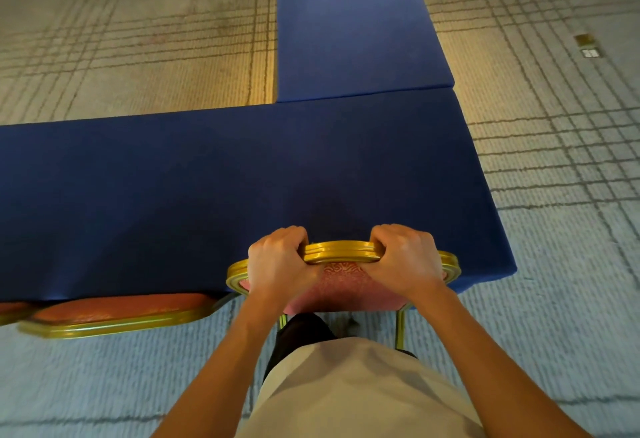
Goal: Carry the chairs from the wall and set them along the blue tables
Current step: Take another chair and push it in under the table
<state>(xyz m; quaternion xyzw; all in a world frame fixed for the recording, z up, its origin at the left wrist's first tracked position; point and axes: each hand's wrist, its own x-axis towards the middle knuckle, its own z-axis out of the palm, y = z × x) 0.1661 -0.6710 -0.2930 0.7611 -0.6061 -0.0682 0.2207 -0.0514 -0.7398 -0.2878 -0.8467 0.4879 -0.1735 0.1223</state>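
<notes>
While you stand at the near blue table [207, 195], your left hand [277, 261] and right hand [405, 257] both grasp the gold top rail of 1 chair [341, 252], fingers curled over it. Its backrest meets the tablecloth edge. A 2nd chair [114, 314] sits just left, tucked under.

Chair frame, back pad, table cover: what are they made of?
The chair frame: gold, glossy, ridged, sharp highlights; probably coated metal. The back pad: pinkish-red fabric with a swirl pattern, matte. The table cover: dark blue cloth, matte, soft creases where it drapes over the edge.
</notes>
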